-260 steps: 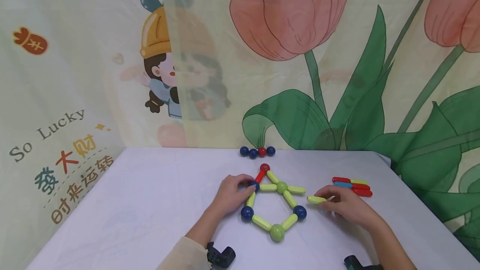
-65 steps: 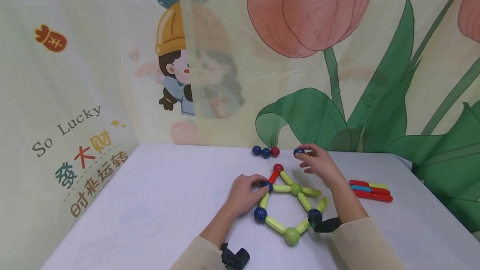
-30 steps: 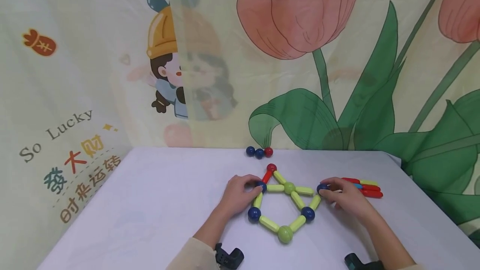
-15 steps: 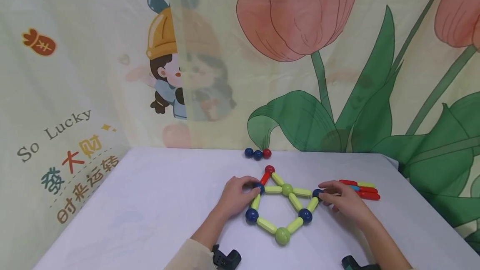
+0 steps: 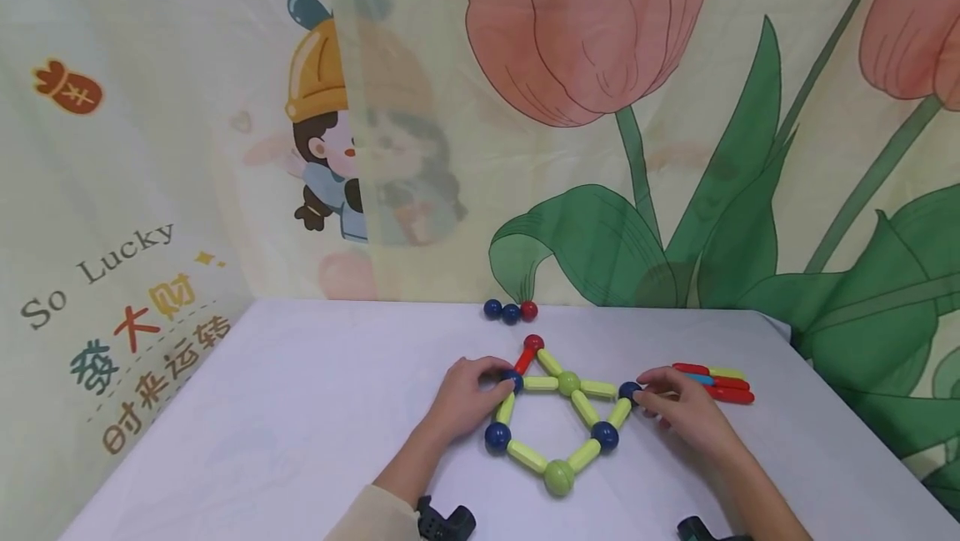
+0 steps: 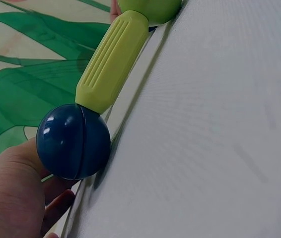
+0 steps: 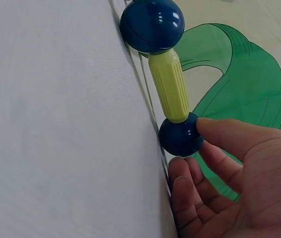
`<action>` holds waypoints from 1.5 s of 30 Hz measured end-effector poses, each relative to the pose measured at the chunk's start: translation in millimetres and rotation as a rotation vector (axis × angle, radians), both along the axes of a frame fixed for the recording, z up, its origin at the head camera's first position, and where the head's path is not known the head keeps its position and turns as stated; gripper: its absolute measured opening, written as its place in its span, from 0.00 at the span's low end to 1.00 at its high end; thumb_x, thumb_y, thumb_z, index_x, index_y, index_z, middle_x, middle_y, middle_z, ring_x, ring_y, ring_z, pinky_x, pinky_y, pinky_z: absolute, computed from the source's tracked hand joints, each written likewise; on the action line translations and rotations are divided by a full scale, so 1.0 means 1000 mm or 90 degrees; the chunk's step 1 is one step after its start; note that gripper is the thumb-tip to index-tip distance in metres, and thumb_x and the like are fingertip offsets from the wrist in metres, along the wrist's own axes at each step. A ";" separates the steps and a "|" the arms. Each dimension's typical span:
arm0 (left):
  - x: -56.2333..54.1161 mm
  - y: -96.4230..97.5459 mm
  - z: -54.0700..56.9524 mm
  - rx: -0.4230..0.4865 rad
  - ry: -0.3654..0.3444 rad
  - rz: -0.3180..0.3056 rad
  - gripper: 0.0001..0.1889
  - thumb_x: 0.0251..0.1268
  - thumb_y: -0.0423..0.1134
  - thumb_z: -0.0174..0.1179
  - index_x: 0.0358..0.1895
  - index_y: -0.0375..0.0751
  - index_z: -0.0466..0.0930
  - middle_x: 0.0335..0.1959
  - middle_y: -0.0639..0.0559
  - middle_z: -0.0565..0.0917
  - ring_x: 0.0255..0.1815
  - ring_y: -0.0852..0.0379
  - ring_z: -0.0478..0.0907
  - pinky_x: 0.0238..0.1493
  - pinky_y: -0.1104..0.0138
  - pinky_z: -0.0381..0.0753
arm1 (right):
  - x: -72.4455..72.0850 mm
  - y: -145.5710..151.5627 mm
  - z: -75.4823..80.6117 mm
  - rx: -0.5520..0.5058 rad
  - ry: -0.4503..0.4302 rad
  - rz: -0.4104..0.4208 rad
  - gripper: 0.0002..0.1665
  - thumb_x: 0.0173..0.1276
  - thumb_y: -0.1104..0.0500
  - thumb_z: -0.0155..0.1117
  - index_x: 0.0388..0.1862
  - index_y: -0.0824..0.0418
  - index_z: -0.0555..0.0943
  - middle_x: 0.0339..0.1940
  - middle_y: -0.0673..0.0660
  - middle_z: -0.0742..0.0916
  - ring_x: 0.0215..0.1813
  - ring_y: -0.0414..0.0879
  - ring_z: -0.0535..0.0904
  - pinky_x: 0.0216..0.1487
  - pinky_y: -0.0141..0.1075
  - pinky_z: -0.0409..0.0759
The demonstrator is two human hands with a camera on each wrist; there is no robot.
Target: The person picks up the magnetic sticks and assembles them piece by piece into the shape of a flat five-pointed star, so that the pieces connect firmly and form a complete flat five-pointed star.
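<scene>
On the white table lies a ball-and-stick building-toy frame of blue, green and red balls joined by yellow-green sticks (image 5: 528,457) and one red stick (image 5: 524,360). At its upper left my left hand (image 5: 467,398) grips a blue ball (image 5: 513,380). My right hand (image 5: 686,408) pinches another blue ball (image 5: 628,391) at the right corner, where two sticks meet it. In the right wrist view, thumb and fingers are around this ball (image 7: 181,136), with a stick (image 7: 169,87) running to a larger-looking blue ball (image 7: 153,25). A green ball (image 5: 558,478) forms the near corner.
Two blue balls (image 5: 492,309) and a red ball (image 5: 528,310) sit in a row at the table's back edge. Several red, blue and yellow-green sticks (image 5: 729,395) lie beyond my right hand. A printed cloth (image 5: 420,107) hangs behind the table.
A yellow-green stick joined the frame's right side. My right hand took a blue ball from the back row and brought it to the ends of two sticks. My left hand stayed at its ball.
</scene>
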State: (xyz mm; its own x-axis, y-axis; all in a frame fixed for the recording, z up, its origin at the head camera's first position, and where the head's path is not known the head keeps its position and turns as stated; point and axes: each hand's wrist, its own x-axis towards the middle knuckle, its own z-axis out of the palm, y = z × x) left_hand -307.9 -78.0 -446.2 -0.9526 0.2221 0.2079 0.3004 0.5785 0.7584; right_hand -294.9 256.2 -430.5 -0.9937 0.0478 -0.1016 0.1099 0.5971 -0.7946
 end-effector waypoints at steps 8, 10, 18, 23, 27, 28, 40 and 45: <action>0.001 0.000 0.000 -0.001 -0.004 0.001 0.15 0.71 0.46 0.64 0.57 0.49 0.85 0.56 0.52 0.88 0.67 0.47 0.78 0.82 0.42 0.53 | 0.004 -0.001 -0.005 -0.013 0.018 -0.019 0.26 0.72 0.50 0.68 0.62 0.64 0.78 0.49 0.60 0.86 0.43 0.46 0.82 0.37 0.34 0.82; 0.002 0.000 0.000 -0.001 -0.004 0.002 0.15 0.71 0.46 0.64 0.57 0.49 0.85 0.56 0.52 0.88 0.67 0.47 0.79 0.82 0.42 0.53 | 0.005 -0.001 -0.006 -0.017 0.022 -0.024 0.26 0.72 0.50 0.68 0.62 0.64 0.78 0.49 0.60 0.87 0.43 0.46 0.82 0.38 0.34 0.82; 0.002 0.001 0.001 0.001 0.003 -0.003 0.15 0.71 0.45 0.64 0.57 0.47 0.85 0.55 0.51 0.88 0.66 0.46 0.79 0.81 0.41 0.54 | 0.006 -0.003 -0.005 -0.024 0.024 -0.041 0.25 0.73 0.51 0.66 0.62 0.64 0.78 0.44 0.58 0.86 0.42 0.48 0.80 0.37 0.32 0.81; 0.002 0.000 0.001 -0.001 0.006 -0.004 0.16 0.71 0.45 0.64 0.57 0.46 0.85 0.55 0.50 0.88 0.66 0.46 0.80 0.81 0.40 0.54 | 0.006 -0.003 -0.003 -0.040 0.019 -0.021 0.24 0.74 0.50 0.65 0.62 0.62 0.79 0.38 0.54 0.88 0.40 0.47 0.80 0.36 0.33 0.81; 0.001 0.000 0.001 -0.002 0.009 -0.006 0.15 0.71 0.44 0.64 0.57 0.46 0.85 0.55 0.50 0.88 0.66 0.46 0.80 0.81 0.40 0.54 | 0.008 -0.005 -0.001 -0.067 0.016 0.061 0.21 0.76 0.54 0.63 0.61 0.63 0.81 0.35 0.55 0.89 0.39 0.46 0.81 0.36 0.33 0.82; 0.001 0.000 0.001 -0.003 0.009 -0.007 0.15 0.71 0.44 0.64 0.57 0.46 0.85 0.55 0.51 0.89 0.66 0.46 0.80 0.81 0.40 0.54 | 0.009 -0.005 0.000 -0.070 0.017 0.087 0.20 0.76 0.54 0.63 0.61 0.63 0.81 0.35 0.56 0.89 0.39 0.46 0.81 0.36 0.33 0.82; 0.000 -0.001 -0.001 0.018 0.023 0.006 0.12 0.70 0.42 0.63 0.52 0.47 0.87 0.50 0.52 0.89 0.63 0.47 0.82 0.81 0.41 0.56 | 0.012 -0.009 0.002 -0.015 0.011 0.159 0.18 0.74 0.52 0.65 0.57 0.60 0.85 0.39 0.53 0.88 0.44 0.47 0.79 0.38 0.34 0.80; 0.000 -0.001 0.001 0.044 0.024 0.033 0.08 0.71 0.41 0.61 0.45 0.47 0.88 0.40 0.55 0.89 0.49 0.51 0.83 0.70 0.49 0.73 | 0.011 -0.011 0.001 -0.012 0.013 0.144 0.22 0.74 0.51 0.66 0.61 0.59 0.83 0.44 0.54 0.88 0.44 0.47 0.79 0.37 0.34 0.80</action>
